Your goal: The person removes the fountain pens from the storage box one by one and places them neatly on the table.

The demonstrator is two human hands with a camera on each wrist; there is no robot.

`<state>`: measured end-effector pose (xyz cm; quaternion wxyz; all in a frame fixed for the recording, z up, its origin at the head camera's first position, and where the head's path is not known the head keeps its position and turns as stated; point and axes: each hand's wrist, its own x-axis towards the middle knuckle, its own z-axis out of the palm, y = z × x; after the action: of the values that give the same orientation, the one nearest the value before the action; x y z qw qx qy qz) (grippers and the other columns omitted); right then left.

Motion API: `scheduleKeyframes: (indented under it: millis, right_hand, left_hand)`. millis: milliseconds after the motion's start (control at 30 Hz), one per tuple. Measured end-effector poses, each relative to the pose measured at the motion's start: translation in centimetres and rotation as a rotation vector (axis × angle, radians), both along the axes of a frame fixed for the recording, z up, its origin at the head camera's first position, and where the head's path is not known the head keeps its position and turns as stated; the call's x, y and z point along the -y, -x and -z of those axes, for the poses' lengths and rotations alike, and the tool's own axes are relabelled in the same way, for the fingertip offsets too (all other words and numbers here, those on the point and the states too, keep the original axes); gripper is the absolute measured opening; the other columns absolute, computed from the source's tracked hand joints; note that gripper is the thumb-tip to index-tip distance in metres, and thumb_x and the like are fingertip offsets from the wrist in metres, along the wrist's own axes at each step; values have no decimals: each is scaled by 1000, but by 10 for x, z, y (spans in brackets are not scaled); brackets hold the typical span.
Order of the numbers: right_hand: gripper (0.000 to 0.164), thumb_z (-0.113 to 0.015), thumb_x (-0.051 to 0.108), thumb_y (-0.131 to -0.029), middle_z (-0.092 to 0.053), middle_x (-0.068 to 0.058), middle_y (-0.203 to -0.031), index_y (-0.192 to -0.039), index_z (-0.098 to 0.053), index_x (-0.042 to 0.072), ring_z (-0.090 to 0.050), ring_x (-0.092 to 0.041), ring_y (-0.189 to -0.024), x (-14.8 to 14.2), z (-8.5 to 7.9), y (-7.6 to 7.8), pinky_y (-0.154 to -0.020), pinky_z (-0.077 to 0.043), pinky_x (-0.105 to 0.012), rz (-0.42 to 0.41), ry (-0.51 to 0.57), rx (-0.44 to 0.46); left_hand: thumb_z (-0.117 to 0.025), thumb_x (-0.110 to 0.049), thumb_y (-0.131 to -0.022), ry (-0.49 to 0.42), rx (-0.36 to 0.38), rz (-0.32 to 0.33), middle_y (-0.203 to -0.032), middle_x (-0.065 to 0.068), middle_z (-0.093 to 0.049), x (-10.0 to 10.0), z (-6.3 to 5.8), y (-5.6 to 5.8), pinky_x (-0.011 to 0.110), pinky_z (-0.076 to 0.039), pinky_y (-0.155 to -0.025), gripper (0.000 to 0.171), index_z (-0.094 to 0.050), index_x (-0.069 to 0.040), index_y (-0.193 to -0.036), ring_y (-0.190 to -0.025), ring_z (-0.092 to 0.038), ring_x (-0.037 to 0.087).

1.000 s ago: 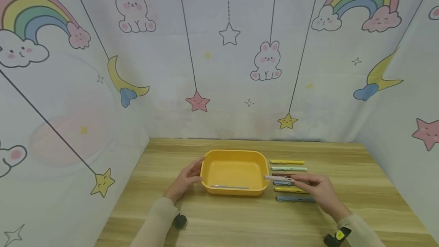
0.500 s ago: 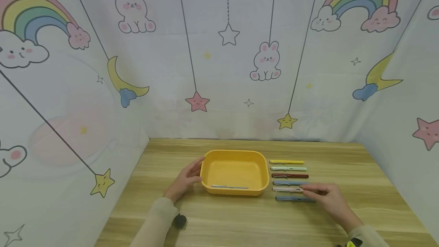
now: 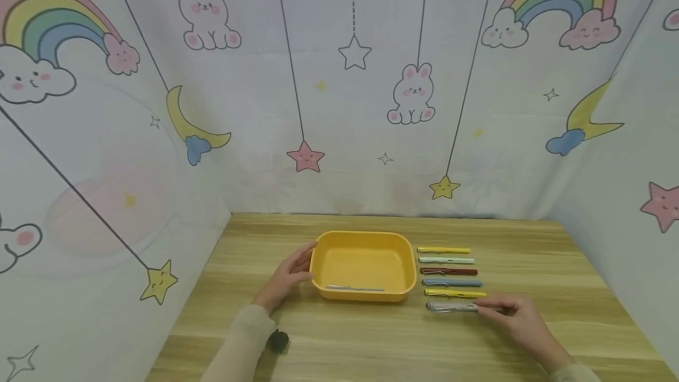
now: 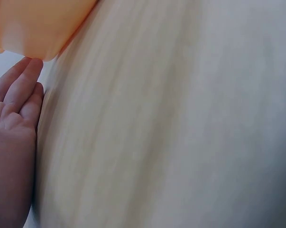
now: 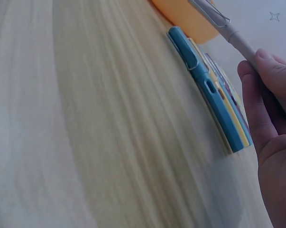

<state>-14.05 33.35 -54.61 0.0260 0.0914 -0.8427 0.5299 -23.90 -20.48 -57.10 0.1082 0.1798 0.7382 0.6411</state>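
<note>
- The right hand (image 3: 522, 318) pinches a pale grey-pink pen (image 5: 228, 29) between thumb and fingers (image 5: 271, 71); the fingers are clamped on its barrel and it hangs just above the desk (image 3: 371, 341), over the nearest pen of the row.
- Directly under that held pen lies a blue pen (image 5: 207, 85), with a yellow pen (image 3: 454, 293) just beyond it, then another blue, a dark red, a mint and a yellow one farther from the fingers.
- The left hand (image 3: 286, 279) rests against the left wall of the yellow tray (image 3: 318, 264), fingers straight and touching its rim.
- One pen (image 3: 354, 289) already lies inside the tray, well to the left of the right fingers.
- As I judge it, the work is barely begun: one pen is in the tray, one is in hand, and six wait on the desk.
</note>
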Motion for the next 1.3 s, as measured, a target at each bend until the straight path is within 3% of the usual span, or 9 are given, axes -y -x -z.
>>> scheduleKeyframes:
  millis: [167, 400, 633, 900, 1300]
  right_hand:
    - [17, -80, 2, -89, -81, 3, -104, -105, -81, -3, -73, -2, -95, -5, 7, -3, -75, -62, -23, -35, -21, -65]
    - [15, -82, 2, -87, -81, -9, -106, -103, -82, 1, -72, 1, -101, -9, 12, -5, -79, -61, -20, -47, -20, -100]
    - [16, -82, 3, -87, -81, -5, -104, -103, -82, 3, -73, -2, -95, -12, 19, -6, -76, -62, -22, -81, -39, -100]
    - [19, -84, -2, -82, -81, -5, -97, -99, -82, 7, -73, 0, -91, -4, 23, -9, -74, -59, -17, -109, -96, -237]
    - [31, -88, -3, -75, -80, 6, -95, -96, -83, 18, -73, -1, -90, 2, 29, -10, -76, -57, -13, -125, -232, -341]
  left_hand:
    - [-67, -7, -100, 0, 0, -1, -168, 15, -36, 1, 0, 1, 43, -36, -121, 73, -35, -20, -165, -152, -41, 36]
    - [-66, -7, -101, 4, -15, 5, -168, 17, -36, 1, -1, 0, 52, -34, -121, 73, -35, -20, -165, -151, -41, 39]
    - [-65, -5, -100, 2, -16, 6, -168, 17, -36, 0, -2, 0, 46, -38, -120, 73, -35, -20, -165, -150, -42, 38]
    - [-66, -5, -100, -5, -17, 1, -168, 17, -35, 0, 0, 1, 56, -32, -122, 73, -36, -21, -165, -151, -40, 41]
    - [-66, -5, -100, -12, -14, 11, -168, 17, -35, 1, 0, 1, 53, -34, -121, 74, -35, -20, -165, -150, -41, 40]
